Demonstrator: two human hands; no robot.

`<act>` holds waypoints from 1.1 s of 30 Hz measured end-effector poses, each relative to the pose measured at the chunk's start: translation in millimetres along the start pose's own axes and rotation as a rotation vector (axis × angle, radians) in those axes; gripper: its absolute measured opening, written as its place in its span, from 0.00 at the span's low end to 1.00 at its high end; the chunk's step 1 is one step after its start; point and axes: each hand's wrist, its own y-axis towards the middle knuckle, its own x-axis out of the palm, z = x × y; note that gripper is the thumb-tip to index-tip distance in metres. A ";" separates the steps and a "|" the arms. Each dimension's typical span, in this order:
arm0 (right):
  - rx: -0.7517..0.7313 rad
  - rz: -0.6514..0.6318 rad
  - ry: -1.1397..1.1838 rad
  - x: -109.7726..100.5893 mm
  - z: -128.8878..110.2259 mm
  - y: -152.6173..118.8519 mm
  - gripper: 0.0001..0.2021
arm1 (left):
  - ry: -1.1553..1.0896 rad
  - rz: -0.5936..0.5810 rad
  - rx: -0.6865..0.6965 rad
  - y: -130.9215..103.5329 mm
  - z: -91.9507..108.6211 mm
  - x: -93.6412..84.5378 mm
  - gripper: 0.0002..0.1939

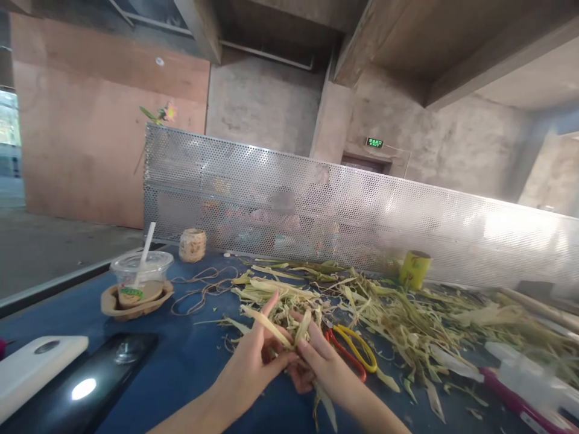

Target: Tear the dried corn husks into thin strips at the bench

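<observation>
My left hand [253,355] and my right hand [323,361] meet low in the middle of the view, above the blue tabletop [190,367]. The fingers of both are closed on pale corn husk strips [266,325]. One strip slants across the left fingers, with the left index finger stretched upward. Another folded piece stands up between the right thumb and fingers, and a loose end hangs below the right hand. The spot where the strips join is partly hidden by my fingers. Just right of my right hand lie red and yellow looped tool handles [357,349].
Loose husks [384,307] spread across the table's middle and right. Left stand a plastic cup [143,268] in a cardboard holder, thin twine [205,289], a woven jar [192,246] and two phones [81,386]. A yellow-green cylinder [415,270] and a purple-handled tool [511,392] are right. Perforated metal panel [280,193] behind.
</observation>
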 end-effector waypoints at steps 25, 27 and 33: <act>0.067 -0.105 -0.208 -24.4 -20.2 -0.9 0.29 | -0.263 -0.011 -0.196 8.9 6.7 -16.0 0.54; 0.055 -0.129 -0.223 -27.6 -21.3 -1.3 0.26 | -0.261 0.014 -0.179 9.7 7.5 -18.3 0.55; 0.014 -0.237 -0.292 -28.2 -16.8 1.0 0.20 | -0.250 -0.016 -0.265 12.4 0.9 -17.9 0.49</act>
